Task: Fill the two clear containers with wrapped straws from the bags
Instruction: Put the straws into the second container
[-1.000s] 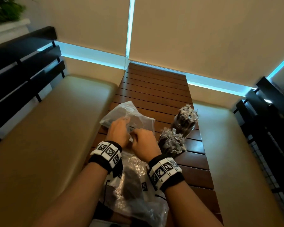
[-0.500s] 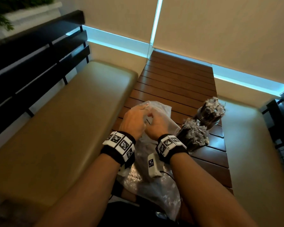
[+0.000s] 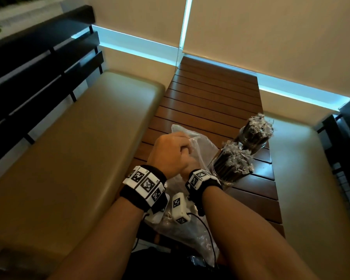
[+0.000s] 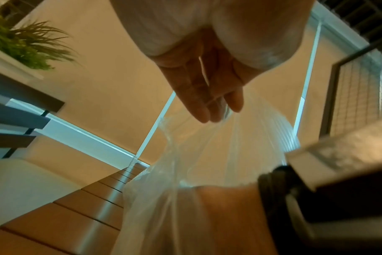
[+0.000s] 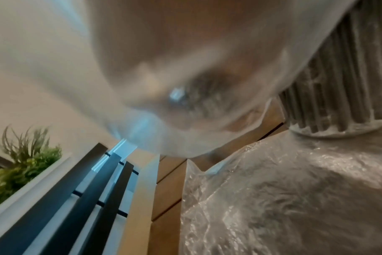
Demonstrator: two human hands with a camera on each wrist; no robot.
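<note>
Two clear containers stand on the slatted wooden table [image 3: 210, 93], both packed with dark wrapped straws: the near container [image 3: 229, 170] and the far container [image 3: 253, 136]. Left of them lies a clear plastic bag [image 3: 202, 146]. My left hand [image 3: 170, 152] pinches the bag's film between thumb and fingers [image 4: 207, 110]. My right hand [image 3: 188, 164] is pressed against the left and mostly hidden behind it; its curled fingers seem to hold the same bag. Bag film blurs the right wrist view, where the near container [image 5: 338, 82] shows at the upper right.
A second crumpled plastic bag [image 3: 182, 231] lies at the table's near end under my wrists. Padded tan benches [image 3: 79, 148] flank the table, the left one with a black slatted backrest [image 3: 38, 67]. A blind-covered window closes the far end.
My hands have drawn together on the bag, the left now covering the right. The bag is bunched up between them. The head view has swung left.
</note>
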